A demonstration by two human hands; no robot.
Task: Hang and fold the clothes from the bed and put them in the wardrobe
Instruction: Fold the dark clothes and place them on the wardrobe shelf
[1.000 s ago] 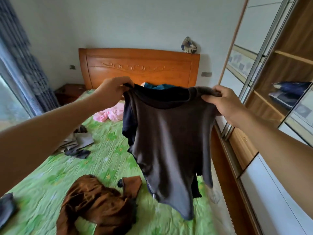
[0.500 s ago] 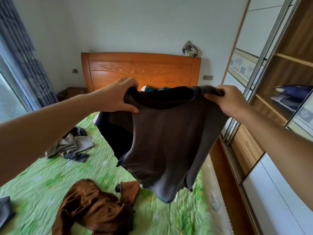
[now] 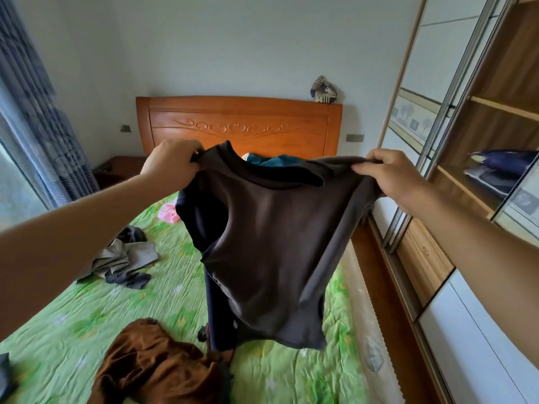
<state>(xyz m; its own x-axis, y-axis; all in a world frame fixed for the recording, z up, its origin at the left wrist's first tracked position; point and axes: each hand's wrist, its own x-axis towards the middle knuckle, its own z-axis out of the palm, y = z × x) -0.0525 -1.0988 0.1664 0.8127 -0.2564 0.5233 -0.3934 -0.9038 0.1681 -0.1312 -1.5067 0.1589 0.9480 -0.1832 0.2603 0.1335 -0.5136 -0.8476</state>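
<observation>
Charcoal shirt (image 3: 271,243) hangs spread above the bed (image 3: 87,310), my left hand (image 3: 170,164) and right hand (image 3: 390,176) each pinching a shoulder tight, likely to square it for folding

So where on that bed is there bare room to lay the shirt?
Bare sheet lies between the grey pile and the brown garment, and right of that garment below the shirt. Toward the headboard a pink garment and teal cloth crowd it.
</observation>
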